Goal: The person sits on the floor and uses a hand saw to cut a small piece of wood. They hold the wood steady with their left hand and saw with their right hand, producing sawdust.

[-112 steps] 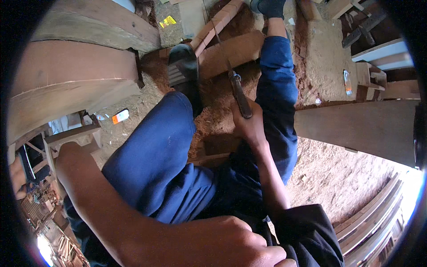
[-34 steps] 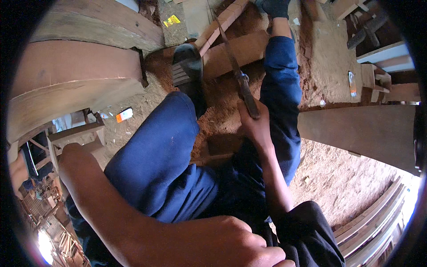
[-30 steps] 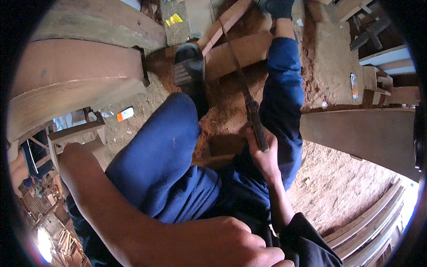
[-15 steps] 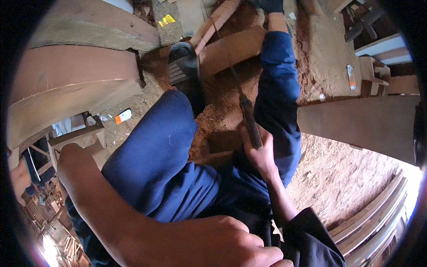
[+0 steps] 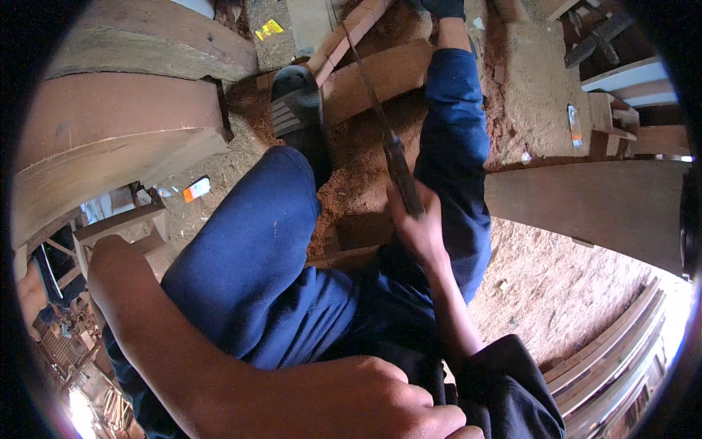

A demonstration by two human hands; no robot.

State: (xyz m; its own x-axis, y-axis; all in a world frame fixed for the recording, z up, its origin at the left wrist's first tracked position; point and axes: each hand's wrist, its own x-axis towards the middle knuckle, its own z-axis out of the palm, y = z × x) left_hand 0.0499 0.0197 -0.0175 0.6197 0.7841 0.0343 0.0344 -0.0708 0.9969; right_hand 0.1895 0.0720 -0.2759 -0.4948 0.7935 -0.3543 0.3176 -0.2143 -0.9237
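Note:
My right hand (image 5: 418, 223) is closed around the dark handle of a long, thin-bladed handsaw (image 5: 380, 110). The blade points away from me, toward a long wooden strip (image 5: 347, 44) with dark lines across it. That strip slants over a thicker wooden block (image 5: 380, 80) on the ground. Beside the strip's near end is my left foot in a dark striped slipper (image 5: 296, 106). My left hand (image 5: 395, 402) lies low in front of my body with its fingers curled. Its fingertips are cut off by the lower edge, so anything in its grasp is hidden.
Large timber beams (image 5: 117, 117) lie at the left, and a wide plank (image 5: 585, 205) at the right. Reddish sawdust (image 5: 351, 175) covers the ground between my legs. Long boards (image 5: 614, 351) are stacked at lower right. A small wooden frame (image 5: 613, 121) stands near the plank.
My right hand has moved forward and slightly left, carrying the saw farther away from me. My left hand has hardly moved.

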